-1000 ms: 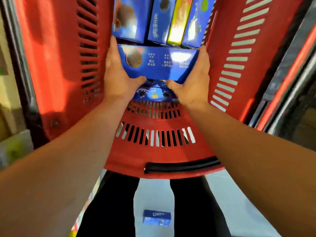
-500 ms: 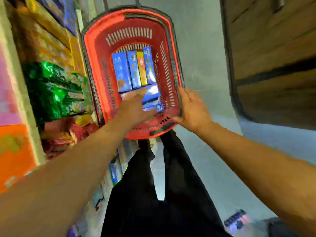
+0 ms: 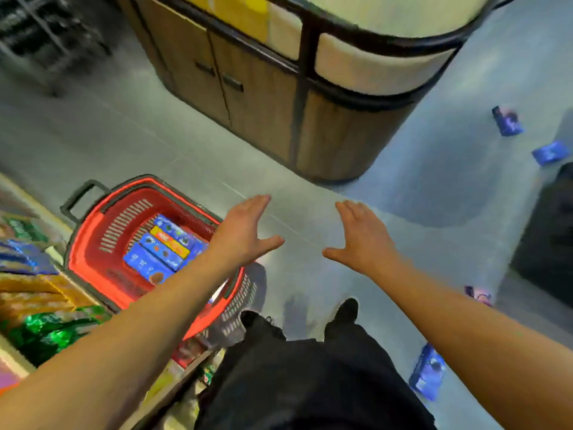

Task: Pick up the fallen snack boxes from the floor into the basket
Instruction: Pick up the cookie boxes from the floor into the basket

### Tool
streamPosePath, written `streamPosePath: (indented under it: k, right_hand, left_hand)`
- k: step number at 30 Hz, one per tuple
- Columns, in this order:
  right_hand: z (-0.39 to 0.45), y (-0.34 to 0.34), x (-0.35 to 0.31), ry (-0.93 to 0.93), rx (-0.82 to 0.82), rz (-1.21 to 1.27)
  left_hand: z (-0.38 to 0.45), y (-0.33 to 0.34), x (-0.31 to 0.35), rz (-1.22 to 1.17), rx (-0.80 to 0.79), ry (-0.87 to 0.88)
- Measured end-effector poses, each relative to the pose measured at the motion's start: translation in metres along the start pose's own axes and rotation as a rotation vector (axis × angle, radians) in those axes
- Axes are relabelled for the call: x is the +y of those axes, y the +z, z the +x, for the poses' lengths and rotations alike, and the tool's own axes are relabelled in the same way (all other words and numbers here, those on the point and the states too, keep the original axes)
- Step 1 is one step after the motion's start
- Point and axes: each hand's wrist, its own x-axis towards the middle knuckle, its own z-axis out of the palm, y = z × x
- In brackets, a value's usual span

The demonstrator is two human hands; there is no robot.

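The red basket (image 3: 93, 243) stands on the floor at the lower left, with several blue snack boxes (image 3: 148, 263) and a yellow one (image 3: 169, 243) lying inside. My left hand (image 3: 245, 231) is held open above the basket's right rim, holding nothing. My right hand (image 3: 362, 237) is open over bare floor, fingers straight. Fallen blue boxes lie on the floor: one (image 3: 426, 372) at the lower right beside my right forearm, two at the far right (image 3: 507, 121) (image 3: 550, 153), and a small one (image 3: 477, 294) just above my right forearm.
A round wooden display stand (image 3: 263, 97) with cupboard doors fills the top centre. Shelves with green and orange snack bags (image 3: 40, 327) run along the left edge. My black trousers and shoes (image 3: 344, 311) are at the bottom. A dark object (image 3: 548, 234) sits at the right.
Both hands let go of the blue box inside the basket and came out open. The view has risen and swung right, away from the basket, toward the floor with fallen boxes.
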Motion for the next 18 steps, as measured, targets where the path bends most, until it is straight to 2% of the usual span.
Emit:
streamPosePath:
  k: [3, 9, 14, 18]
  right_hand:
    - [-0.040, -0.011, 0.062, 0.146, 0.064, 0.057]
    - [-0.100, -0.030, 0.182, 0.297, 0.176, 0.096]
    - [-0.132, -0.047, 0.285, 0.382, 0.223, 0.154]
    - [-0.152, -0.054, 0.354, 0.481, 0.246, 0.222]
  left_hand:
    - [0.031, 0.023, 0.075, 0.048, -0.036, 0.137]
    - [0.075, 0.076, 0.215, 0.062, -0.037, 0.273]
    - [0.101, 0.119, 0.319, 0.059, -0.036, 0.336]
    - [0.126, 0.151, 0.385, 0.097, -0.106, 0.363]
